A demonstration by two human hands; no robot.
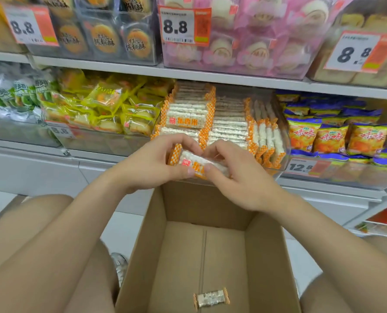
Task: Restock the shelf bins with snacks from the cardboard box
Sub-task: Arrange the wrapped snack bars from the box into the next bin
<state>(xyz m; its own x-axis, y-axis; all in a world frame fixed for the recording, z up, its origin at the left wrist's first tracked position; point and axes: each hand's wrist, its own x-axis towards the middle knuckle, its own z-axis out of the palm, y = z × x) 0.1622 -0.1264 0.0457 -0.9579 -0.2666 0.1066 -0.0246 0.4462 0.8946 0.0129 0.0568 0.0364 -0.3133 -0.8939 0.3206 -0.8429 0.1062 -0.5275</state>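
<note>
Both hands hold a stack of orange-checked rice snack packs (196,162) just above the far wall of the open cardboard box (264,245). My left hand (156,163) grips the stack's left end and my right hand (231,175) grips its right end. Directly behind the hands stands the clear shelf bin (284,141), packed with several of the same snack packs (185,114), some flat and some on edge. One small pack (211,298) lies alone on the box floor.
Neighbouring bins hold yellow cake packs (106,107) on the left and blue-orange crisp bags (332,134) on the right. The shelf above carries round pastries (104,39) and pink-wrapped rolls (244,32). My bare knees flank the box.
</note>
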